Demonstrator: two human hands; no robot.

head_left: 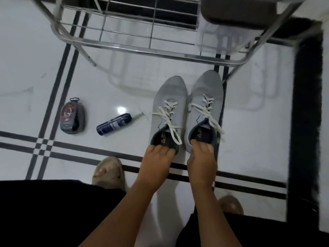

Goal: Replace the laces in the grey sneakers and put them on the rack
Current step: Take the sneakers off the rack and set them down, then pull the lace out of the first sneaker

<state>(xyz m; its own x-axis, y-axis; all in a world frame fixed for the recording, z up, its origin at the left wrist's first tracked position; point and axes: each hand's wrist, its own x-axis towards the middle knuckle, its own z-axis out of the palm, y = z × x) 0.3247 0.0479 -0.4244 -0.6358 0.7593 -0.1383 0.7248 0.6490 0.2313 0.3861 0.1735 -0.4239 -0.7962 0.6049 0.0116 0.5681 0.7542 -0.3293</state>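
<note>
two grey sneakers side by side on the white tiled floor, toes pointing toward the rack, sides just about touching. left sneaker and right sneaker both threaded with white laces, ends loose and trailing over the dark collars. left hand at the heel of the left sneaker, fingers hooked into the opening and curled round the heel rim. right hand the same at the heel of the right sneaker, fingers tucked inside the collar, gripping it. both forearms bare, reaching forward and down from the bottom of the view.

just beyond the toes, a metal rack of silver tubes and thin wire shelves, standing on the floor, its front rail close above the tips of the sneakers. something dark and blurred on the rack at upper right, too unclear to name.

to the left of the sneakers, well apart from them, a dark blue packet lying on its side, and further left a dark rounded pack flat on the tile. black lines crossing the floor. near the bottom, a beige slipper on one foot, and dark cloth over the knees.
</note>
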